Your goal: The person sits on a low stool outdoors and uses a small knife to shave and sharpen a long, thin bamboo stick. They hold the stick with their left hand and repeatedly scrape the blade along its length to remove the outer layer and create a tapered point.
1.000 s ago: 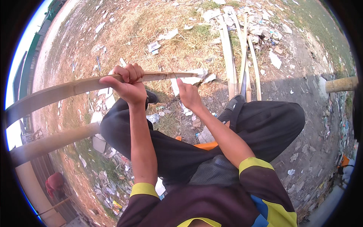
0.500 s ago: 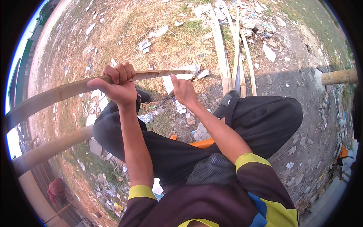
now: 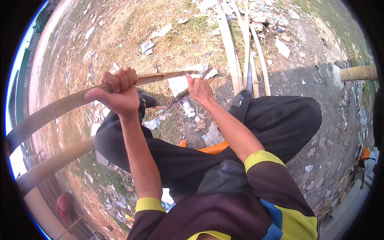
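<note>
A long bamboo strip (image 3: 60,108) runs in a curve from the left edge to a thin tip in front of me. My left hand (image 3: 120,91) is wrapped round it, thumb stretched along its near side. Close by the tip is my right hand (image 3: 200,90), its fingers curled in and its thumb raised against the strip's end. Whatever those curled fingers hold, if anything, is hidden. The strip lies above my spread knees.
Several pale split strips (image 3: 230,48) lie on the littered ground ahead. A bamboo pole (image 3: 60,162) passes by my left knee; another pole (image 3: 360,73) stands out at right. I sit on something orange (image 3: 214,148). A person in red (image 3: 65,202) is at lower left.
My right hand has slid a little to the right, toward the strip's tip. The left hand keeps its grip and has shifted slightly left with the strip.
</note>
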`<state>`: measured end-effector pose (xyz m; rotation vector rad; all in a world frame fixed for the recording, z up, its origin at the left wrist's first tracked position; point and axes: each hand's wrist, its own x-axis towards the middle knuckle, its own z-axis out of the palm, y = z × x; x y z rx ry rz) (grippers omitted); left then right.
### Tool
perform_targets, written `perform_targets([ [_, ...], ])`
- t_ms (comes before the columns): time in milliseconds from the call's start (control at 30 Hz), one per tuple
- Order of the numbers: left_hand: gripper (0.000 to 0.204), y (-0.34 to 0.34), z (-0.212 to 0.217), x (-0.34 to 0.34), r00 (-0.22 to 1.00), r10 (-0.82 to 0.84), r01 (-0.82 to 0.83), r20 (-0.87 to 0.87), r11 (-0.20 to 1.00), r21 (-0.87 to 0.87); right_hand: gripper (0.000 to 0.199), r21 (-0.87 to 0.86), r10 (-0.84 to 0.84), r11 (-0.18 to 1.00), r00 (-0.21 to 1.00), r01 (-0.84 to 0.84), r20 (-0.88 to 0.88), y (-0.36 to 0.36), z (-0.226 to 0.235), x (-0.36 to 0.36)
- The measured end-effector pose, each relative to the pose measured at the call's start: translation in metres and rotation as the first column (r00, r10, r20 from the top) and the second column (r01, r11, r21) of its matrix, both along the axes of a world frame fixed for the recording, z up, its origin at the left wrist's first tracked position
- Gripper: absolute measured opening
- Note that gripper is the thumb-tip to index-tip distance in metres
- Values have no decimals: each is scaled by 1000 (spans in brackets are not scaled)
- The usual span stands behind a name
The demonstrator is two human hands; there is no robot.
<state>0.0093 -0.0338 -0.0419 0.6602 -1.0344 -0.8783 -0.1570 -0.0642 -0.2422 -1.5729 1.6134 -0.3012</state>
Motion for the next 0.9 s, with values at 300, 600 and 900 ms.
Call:
perform_targets([
  [300, 66, 5, 0, -1, 999, -39, 38, 25, 999, 8, 65, 193, -211, 948, 952, 254, -220, 36, -74, -49],
  [600, 71, 7, 2, 17, 992, -20, 21, 125, 1000, -9, 66, 18, 24, 999, 923, -34, 384, 9, 24, -8],
  [900, 74, 10, -9, 24, 1000, -27, 27, 15, 999, -43, 77, 26, 69, 996, 957, -80, 281, 38, 74, 4],
])
